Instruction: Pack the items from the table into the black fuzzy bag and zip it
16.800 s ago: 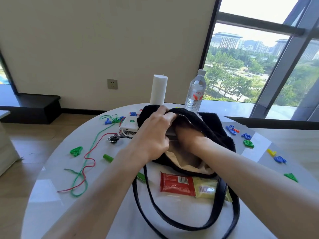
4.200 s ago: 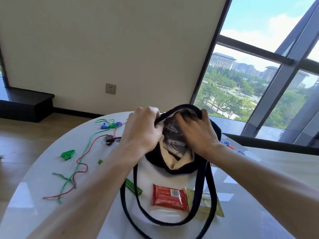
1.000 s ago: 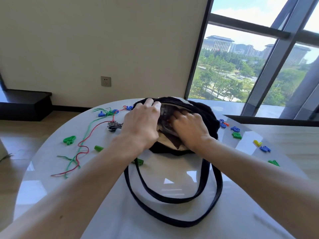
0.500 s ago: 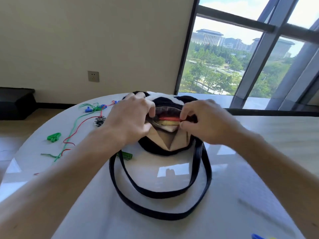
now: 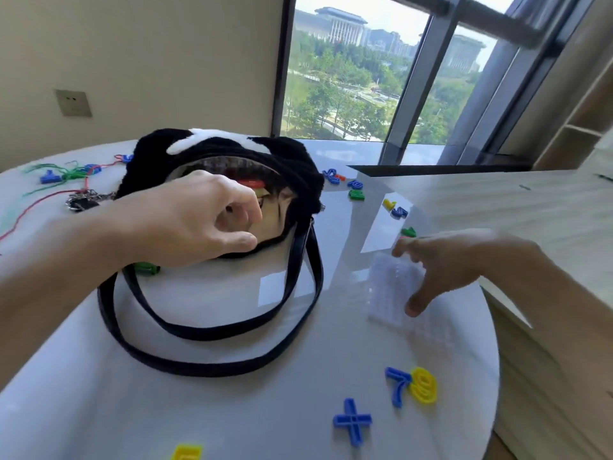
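The black fuzzy bag (image 5: 292, 161) lies on the round white table (image 5: 232, 419) with its mouth unzipped, and a red packet (image 5: 252, 183) shows inside. At the mouth's near rim my left hand (image 5: 199, 220) has curled fingers and thumb pinching the edge. The bag's two black straps (image 5: 205, 366) loop toward me. To the right of the bag, my right hand (image 5: 444, 263) is spread over a white bubble-textured pack (image 5: 391, 287) on the table. Its fingertips are at the pack's far edge and its thumb presses on top.
Plastic numbers lie loose: a blue 7 (image 5: 398, 386), a yellow 9 (image 5: 424, 385) and a blue plus (image 5: 351, 421) near me, others (image 5: 356, 194) beyond the bag. A key chain (image 5: 81, 202), coloured cords (image 5: 49, 174) and a green clip (image 5: 146, 268) lie on the left. A wooden counter (image 5: 547, 260) borders the table on the right.
My right hand left the bag's mouth and swung right onto the white pack. The view turned right. The left hand stays at the bag's rim.
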Available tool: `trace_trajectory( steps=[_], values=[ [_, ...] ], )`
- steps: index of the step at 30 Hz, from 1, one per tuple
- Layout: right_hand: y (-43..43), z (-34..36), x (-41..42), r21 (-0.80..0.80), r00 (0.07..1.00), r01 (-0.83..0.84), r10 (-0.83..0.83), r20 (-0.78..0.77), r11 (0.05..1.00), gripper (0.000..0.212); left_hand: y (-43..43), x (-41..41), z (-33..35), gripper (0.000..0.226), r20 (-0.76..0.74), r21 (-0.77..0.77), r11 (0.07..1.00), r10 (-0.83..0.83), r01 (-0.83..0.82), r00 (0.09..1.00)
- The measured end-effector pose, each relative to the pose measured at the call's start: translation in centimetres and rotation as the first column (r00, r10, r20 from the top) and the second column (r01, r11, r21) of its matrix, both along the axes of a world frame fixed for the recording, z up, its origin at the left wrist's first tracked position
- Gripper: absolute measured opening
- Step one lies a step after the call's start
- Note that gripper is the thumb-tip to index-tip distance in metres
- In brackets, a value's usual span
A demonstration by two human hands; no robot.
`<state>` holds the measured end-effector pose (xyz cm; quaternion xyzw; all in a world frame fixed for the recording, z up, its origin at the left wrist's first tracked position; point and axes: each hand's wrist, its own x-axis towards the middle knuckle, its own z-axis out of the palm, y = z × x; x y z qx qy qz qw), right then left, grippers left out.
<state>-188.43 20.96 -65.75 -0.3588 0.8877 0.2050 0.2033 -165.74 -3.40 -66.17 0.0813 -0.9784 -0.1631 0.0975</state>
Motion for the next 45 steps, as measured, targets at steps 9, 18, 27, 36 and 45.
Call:
trace_trajectory(
  steps=[9,18,27,36,45],
  values=[
    [-0.9,-1.6,-1.6,-0.031,0.999,0.035,-0.035,0.016,0.999,0.149,1.5,-0.9,-0.8,0.024,0.077,0.010,1.000,0.007,-0.007,0.997],
    [-0.5,1.7,-3.1,-0.825,0.966,0.092,0.151,0.209,0.558,0.028,2.0,-1.5,-1.3,0.035,0.029,0.041,0.997,0.064,-0.065,0.998],
    [-3.4,4.0,4.0,-0.969,0.850,0.205,0.465,0.247,0.140,0.041,2.7,-1.7,0.3,0.015,-0.386,0.506,0.860,0.166,0.057,0.908],
    [-6.0,2.5,4.7,-0.968,0.891,0.166,0.391,0.229,0.190,0.021,-2.3,0.2,0.1,0.006,-0.434,0.085,0.901,0.417,-0.425,0.799],
    [-10.6,-1.8,8.5,-0.633,0.559,0.766,0.364,0.745,0.118,0.011,-4.5,1.3,-1.4,0.033,-0.339,-0.141,0.768,0.555,-0.624,0.760]
  ],
)
